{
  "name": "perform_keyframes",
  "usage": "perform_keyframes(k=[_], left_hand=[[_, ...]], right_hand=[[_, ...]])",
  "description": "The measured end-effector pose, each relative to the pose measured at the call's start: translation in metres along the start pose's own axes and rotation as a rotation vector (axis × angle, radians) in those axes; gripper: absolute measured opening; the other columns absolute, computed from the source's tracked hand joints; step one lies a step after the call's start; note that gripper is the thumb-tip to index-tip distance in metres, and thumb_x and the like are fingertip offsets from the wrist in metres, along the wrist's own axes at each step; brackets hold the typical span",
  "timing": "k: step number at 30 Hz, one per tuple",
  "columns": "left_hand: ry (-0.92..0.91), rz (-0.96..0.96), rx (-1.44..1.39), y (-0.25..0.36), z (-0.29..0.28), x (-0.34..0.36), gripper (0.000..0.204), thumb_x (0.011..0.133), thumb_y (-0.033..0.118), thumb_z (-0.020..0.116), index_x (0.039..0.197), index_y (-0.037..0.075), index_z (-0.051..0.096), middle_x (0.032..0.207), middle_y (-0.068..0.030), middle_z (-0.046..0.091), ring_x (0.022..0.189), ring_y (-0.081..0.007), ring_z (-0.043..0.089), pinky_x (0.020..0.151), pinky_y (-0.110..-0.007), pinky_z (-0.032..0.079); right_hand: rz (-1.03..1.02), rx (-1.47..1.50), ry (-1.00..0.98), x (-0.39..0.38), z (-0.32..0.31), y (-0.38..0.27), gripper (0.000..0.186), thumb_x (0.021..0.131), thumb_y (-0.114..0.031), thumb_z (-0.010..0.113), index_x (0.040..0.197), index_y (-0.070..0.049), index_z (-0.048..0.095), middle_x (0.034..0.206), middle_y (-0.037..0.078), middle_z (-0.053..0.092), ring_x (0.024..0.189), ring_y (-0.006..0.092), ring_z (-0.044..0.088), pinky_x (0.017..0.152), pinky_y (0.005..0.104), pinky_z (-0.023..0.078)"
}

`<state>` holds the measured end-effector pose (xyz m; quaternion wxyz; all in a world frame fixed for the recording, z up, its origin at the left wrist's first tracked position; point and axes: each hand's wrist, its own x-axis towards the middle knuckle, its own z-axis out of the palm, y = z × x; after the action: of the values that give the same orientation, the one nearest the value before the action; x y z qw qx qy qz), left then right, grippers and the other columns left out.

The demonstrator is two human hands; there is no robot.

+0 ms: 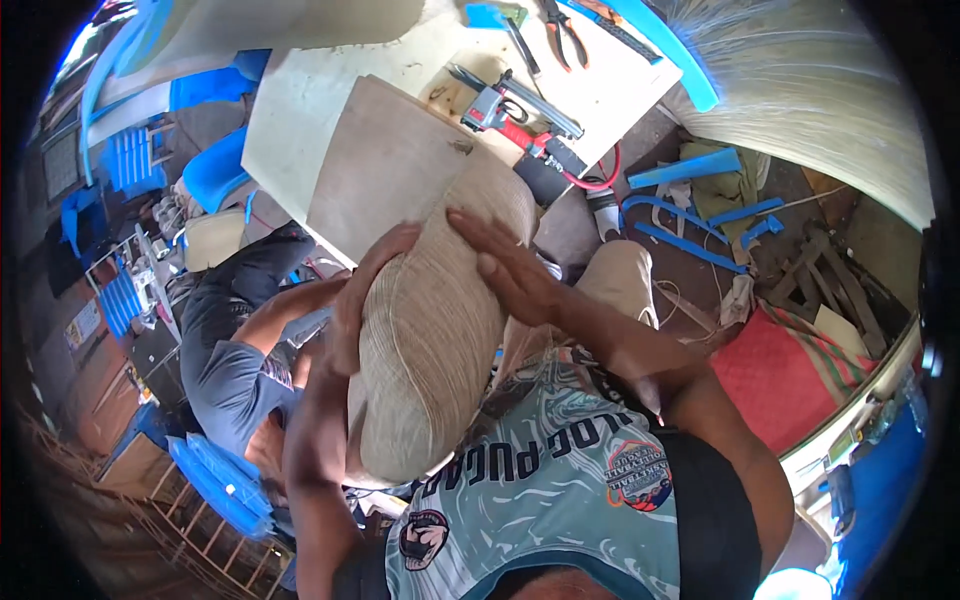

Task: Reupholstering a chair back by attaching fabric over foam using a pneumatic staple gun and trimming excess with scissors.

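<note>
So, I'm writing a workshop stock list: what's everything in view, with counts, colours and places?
Cushion: one, beige ribbed, under both hands
Table: one, cream-white, top centre
Flat panel: one, tan, on the table
Staple gun: one, red, silver and black, on the table
Hose: one, red, beside the staple gun
Pliers: one pair, black and orange, on the table
Strips: several, blue, floor at right
Cloth: one, mainly red, lower right
Co-worker: one, greyish shirt, at left
Far-left clutter: uncountable, mixed colours, too small to tell
Jersey: one, grey-green, bottom centre
Left hand: one, bare, cushion's left side
Right hand: one, bare, cushion's upper right
</note>
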<state>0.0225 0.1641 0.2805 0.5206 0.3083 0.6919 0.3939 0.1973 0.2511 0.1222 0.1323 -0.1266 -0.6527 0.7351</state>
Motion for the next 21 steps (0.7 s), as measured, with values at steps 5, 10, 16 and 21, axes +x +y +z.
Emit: perform_keyframes(k=[5, 10, 16, 21], left_hand=[[-0.281, 0.294, 0.106, -0.058, -0.027, 0.073, 0.083, 0.098, 0.060, 0.013, 0.111, -0.003, 0.065, 0.116, -0.0169, 0.064, 0.120, -0.0299, 0.054, 0.118, -0.047, 0.016], [-0.298, 0.290, 0.096, -0.099, -0.030, 0.100, 0.079, 0.102, 0.049, 0.008, 0.098, -0.003, 0.068, 0.105, -0.0152, 0.068, 0.114, -0.0293, 0.057, 0.117, -0.048, 0.020], [-0.439, 0.188, -0.087, -0.148, -0.029, 0.156, 0.066, 0.104, 0.044, 0.016, 0.114, -0.002, 0.063, 0.103, -0.0162, 0.068, 0.111, -0.0317, 0.058, 0.115, -0.046, 0.024], [-0.074, 0.351, 0.736, -0.074, -0.047, 0.110, 0.056, 0.099, 0.045, 0.032, 0.129, 0.004, 0.056, 0.120, -0.0140, 0.064, 0.113, -0.0236, 0.061, 0.098, -0.042, 0.045]], right_hand=[[0.263, -0.022, 0.057, 0.017, -0.011, 0.089, 0.058, 0.104, -0.045, 0.028, 0.152, -0.013, 0.029, 0.159, 0.012, 0.026, 0.149, 0.0280, 0.016, 0.118, 0.0551, 0.007], [0.344, -0.041, 0.073, 0.046, -0.018, 0.169, 0.057, 0.104, -0.044, 0.028, 0.149, -0.011, 0.034, 0.156, 0.014, 0.031, 0.146, 0.0313, 0.025, 0.119, 0.0478, 0.016], [0.565, -0.292, 0.113, 0.066, -0.031, 0.210, 0.045, 0.103, -0.034, 0.034, 0.129, -0.002, 0.053, 0.130, 0.024, 0.056, 0.121, 0.0402, 0.054, 0.102, 0.0465, 0.043], [0.476, -0.370, 0.461, 0.067, -0.029, 0.132, 0.038, 0.098, -0.032, 0.047, 0.114, -0.001, 0.063, 0.115, 0.025, 0.064, 0.106, 0.0407, 0.062, 0.093, 0.0457, 0.048]])
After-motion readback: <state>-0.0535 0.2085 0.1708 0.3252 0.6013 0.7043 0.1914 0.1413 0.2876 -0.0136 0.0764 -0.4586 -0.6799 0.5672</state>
